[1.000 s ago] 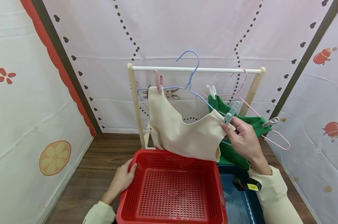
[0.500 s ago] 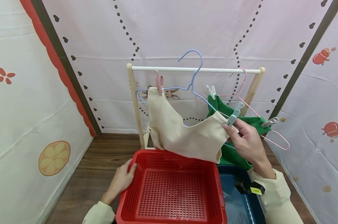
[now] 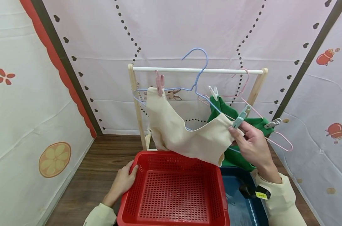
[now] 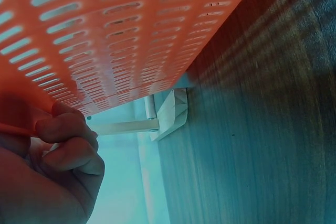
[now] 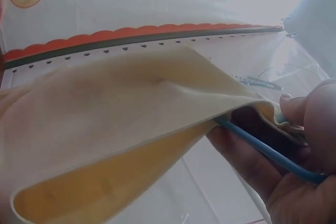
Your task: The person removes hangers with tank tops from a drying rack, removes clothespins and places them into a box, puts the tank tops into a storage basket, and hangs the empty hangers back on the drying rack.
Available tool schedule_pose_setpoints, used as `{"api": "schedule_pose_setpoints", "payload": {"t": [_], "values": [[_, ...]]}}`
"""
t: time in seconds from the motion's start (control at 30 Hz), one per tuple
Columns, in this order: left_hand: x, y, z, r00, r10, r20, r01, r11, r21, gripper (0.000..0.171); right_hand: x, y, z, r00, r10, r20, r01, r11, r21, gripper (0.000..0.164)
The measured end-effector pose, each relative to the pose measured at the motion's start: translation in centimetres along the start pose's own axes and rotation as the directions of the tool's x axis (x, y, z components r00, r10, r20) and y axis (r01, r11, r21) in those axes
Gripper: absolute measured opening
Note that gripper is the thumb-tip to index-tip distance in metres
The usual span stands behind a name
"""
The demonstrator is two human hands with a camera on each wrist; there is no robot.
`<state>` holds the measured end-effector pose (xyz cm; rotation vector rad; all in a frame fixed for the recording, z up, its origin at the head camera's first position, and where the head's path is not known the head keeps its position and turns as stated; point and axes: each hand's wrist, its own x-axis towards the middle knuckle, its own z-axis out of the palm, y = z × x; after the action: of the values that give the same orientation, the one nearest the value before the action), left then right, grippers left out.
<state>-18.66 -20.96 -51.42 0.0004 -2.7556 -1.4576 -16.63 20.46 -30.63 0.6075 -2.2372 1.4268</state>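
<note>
- In the head view I am watching a person's 2 hands working at a small drying rack (image 3: 137,110) with wooden posts and a white rod (image 3: 171,69).
- The right hand (image 3: 253,142) is pinching the right shoulder of a cream garment (image 3: 188,141), thumb and fingers closing on the cloth beside a teal clothespin (image 3: 240,119).
- The right wrist view is showing me a blue hanger (image 3: 213,106) running from under the cloth into the same hand.
- The left hand (image 3: 125,179) is gripping the left rim of a red basket (image 3: 173,197), near its far corner; in the left wrist view I am seeing its fingers curling at the edge.
- The cream garment is hanging on the blue hanger in front of the rack, just beyond the basket, with a pink clothespin (image 3: 159,84) fastening its left shoulder.
- The blue hanger's hook is rising above the rod, its stem crossing in front; I am unable to tell whether the 2 are touching.
- At the right, a green garment (image 3: 235,159) is hanging from a pink hanger (image 3: 253,109), with 1 white clothespin (image 3: 214,92) and 1 grey clothespin (image 3: 273,123) gripping it.
- A dark blue bin (image 3: 241,207) is standing right of the basket, partly covered by it from my viewpoint.
- A wood-grained counter (image 3: 86,188) is lying beneath, with printed walls (image 3: 188,28) surrounding it on 3 visible sides.
</note>
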Motion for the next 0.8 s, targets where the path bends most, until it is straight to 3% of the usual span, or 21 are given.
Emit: {"api": "schedule_pose_setpoints", "payload": {"t": [0.53,0.8], "values": [[0.2,-0.1,0.1,1.000,0.008,-0.006,-0.008,1.000,0.011,0.042,-0.2,-1.0,0.4,0.997,-0.064,0.032,0.062,0.995,0.073,0.011],[0.1,-0.1,-0.1,0.999,0.030,-0.014,-0.030,0.999,0.018,0.041,-0.4,-1.8,0.6,0.996,-0.052,0.067,0.038,0.981,0.192,0.012]]}}
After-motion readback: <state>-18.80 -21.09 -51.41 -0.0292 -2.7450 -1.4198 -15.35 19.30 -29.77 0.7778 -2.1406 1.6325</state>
